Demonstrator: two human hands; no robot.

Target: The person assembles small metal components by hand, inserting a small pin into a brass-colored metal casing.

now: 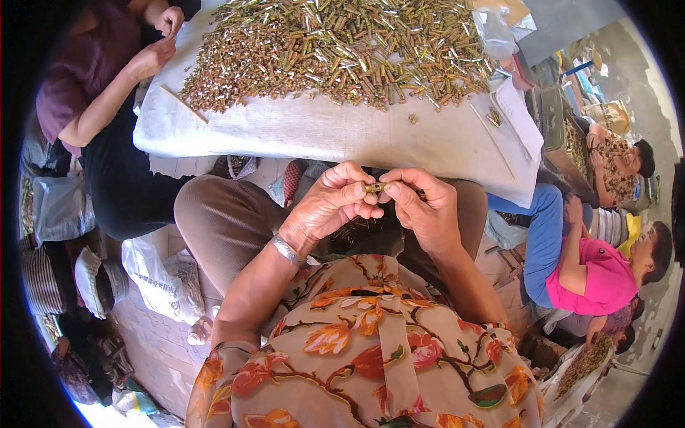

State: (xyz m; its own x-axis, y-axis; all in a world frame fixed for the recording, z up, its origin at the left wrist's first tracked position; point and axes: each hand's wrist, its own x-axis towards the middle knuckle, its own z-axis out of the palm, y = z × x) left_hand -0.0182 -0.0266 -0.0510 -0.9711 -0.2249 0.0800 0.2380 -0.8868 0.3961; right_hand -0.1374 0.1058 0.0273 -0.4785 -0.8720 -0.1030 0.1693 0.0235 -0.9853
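In front of my lap, my left hand (330, 203) and my right hand (428, 214) meet fingertip to fingertip. Between them they pinch a small brass-coloured metal sleeve (374, 187), lying level; my fingers cover both its ends. The thumb and forefinger of each hand press on it. Some metal also shows behind the right fingers, too hidden to make out. Just beyond my hands, a table covered with pale cloth (285, 135) bears a large heap of brass-coloured metal pieces (342, 53), short rings at the left and longer sleeves at the right.
Thin sticks (184, 104) lie on the cloth at left and right. A paper sheet (515, 114) and a clear plastic bag (496, 32) lie at the right edge. One person (93, 78) sits close at the left; others, including one in pink (596, 278), sit at the right. A white bag (157, 282) stands on the floor.
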